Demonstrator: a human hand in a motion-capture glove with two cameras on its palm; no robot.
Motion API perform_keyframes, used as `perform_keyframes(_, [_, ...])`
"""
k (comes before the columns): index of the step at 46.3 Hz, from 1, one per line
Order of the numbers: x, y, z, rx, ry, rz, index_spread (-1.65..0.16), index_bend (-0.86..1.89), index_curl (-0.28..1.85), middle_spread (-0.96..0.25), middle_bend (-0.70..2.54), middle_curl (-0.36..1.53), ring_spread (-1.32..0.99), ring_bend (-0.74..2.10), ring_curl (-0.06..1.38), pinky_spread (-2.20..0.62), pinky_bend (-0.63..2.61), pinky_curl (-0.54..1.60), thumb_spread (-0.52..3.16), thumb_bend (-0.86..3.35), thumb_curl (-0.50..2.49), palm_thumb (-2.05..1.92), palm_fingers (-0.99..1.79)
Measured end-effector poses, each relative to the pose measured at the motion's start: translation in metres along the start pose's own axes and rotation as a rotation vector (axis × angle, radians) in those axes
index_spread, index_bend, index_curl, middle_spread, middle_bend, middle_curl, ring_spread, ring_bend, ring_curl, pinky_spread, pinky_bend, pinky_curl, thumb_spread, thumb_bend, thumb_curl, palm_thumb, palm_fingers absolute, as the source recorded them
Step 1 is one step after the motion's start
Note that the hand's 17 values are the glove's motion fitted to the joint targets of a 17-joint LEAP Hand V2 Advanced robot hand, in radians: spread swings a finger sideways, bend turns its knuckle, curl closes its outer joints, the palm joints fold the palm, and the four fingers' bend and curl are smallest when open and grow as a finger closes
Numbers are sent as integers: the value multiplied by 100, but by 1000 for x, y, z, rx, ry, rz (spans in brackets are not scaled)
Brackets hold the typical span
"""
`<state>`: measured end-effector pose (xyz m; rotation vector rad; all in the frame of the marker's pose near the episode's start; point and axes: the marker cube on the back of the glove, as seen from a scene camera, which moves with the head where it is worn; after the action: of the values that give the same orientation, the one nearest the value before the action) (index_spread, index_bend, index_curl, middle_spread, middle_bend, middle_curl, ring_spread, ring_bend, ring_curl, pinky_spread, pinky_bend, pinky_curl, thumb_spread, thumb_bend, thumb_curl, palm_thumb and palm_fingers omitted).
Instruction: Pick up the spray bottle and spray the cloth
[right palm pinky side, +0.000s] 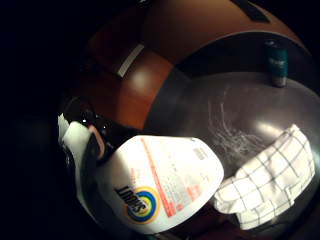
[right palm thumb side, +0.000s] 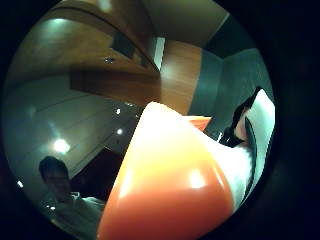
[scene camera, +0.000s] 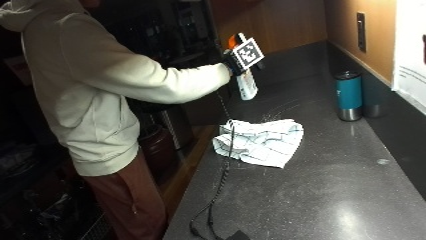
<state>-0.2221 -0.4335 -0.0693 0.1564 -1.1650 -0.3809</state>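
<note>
Gripping the spray bottle by its neck near the upper middle of the frame, the gloved hand held it above the soft cloth on the worktop; smooth, probably light plastic.

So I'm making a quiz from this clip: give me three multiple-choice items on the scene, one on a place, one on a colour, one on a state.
1. Where is the cloth?
A on the counter
B on the floor
C in the hand

2. What colour is the tumbler by the wall?
A red
B teal
C yellow

3. The bottle is
A lying on the cloth
B standing by the tumbler
C held up over the counter

Key: 1 A, it lies crumpled on the counter; 2 B, teal body, metal base; 3 C, the hand grips it in the air.
</note>
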Motion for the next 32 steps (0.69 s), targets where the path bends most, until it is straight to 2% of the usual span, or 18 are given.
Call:
perform_keyframes(7, [38,-4,57,-53,19,22,-16,44,55,-12,61,51,-16,68,46,-20,33,37,24,-3,80,95,138])
perform_keyframes(12, [62,-14,80,13,42,7,-16,43,55,-12,60,51,-16,68,46,-19,33,37,24,-3,80,95,137])
perform_keyframes(17, [85,8,93,-118,75,22,-16,43,55,-11,60,50,-16,68,46,-18,33,37,25,-3,80,94,137])
perform_keyframes(23, [106,-13,101,32,114,55,-14,43,55,-9,59,50,-14,67,46,-17,31,37,27,-4,80,93,135])
perform_keyframes(27, [114,5,105,-129,166,58,-13,40,54,-8,55,49,-12,66,45,-16,31,37,31,-5,79,90,131])
perform_keyframes(32, [117,12,91,-238,222,80,-15,30,52,-8,50,47,-12,61,43,-12,31,37,46,-5,76,86,117])
